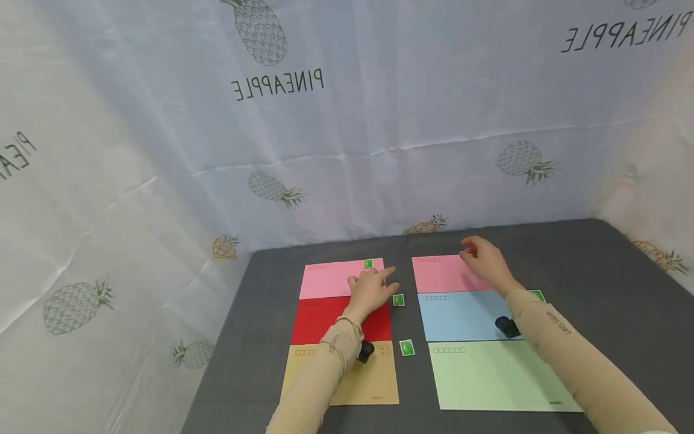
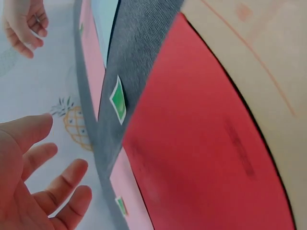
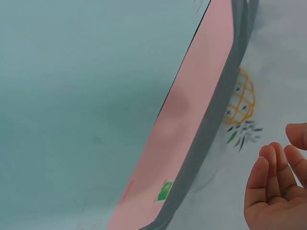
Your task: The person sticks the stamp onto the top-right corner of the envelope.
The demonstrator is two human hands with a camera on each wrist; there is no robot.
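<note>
My left hand [image 1: 371, 292] hovers over the left column's pink envelope [image 1: 325, 280] and red envelope [image 1: 309, 319], fingers spread and holding nothing. A green stamp [image 1: 368, 263] lies on that pink envelope. My right hand [image 1: 485, 262] is above the right column's pink envelope [image 1: 439, 274], its fingers loosely bent and nothing between them in the right wrist view. A stamp [image 2: 81, 28] shows on this pink envelope in the left wrist view. Below it is a blue envelope [image 1: 455, 316], with a stamp [image 1: 538, 295] partly hidden by the right sleeve.
Two loose green stamps, an upper one [image 1: 398, 300] and a lower one [image 1: 407, 347], lie between the columns on the dark grey table [image 1: 233, 374]. Nearest me are a tan envelope [image 1: 374, 386] and a pale green envelope [image 1: 488, 377]. A pineapple-print curtain [image 1: 347, 199] stands behind.
</note>
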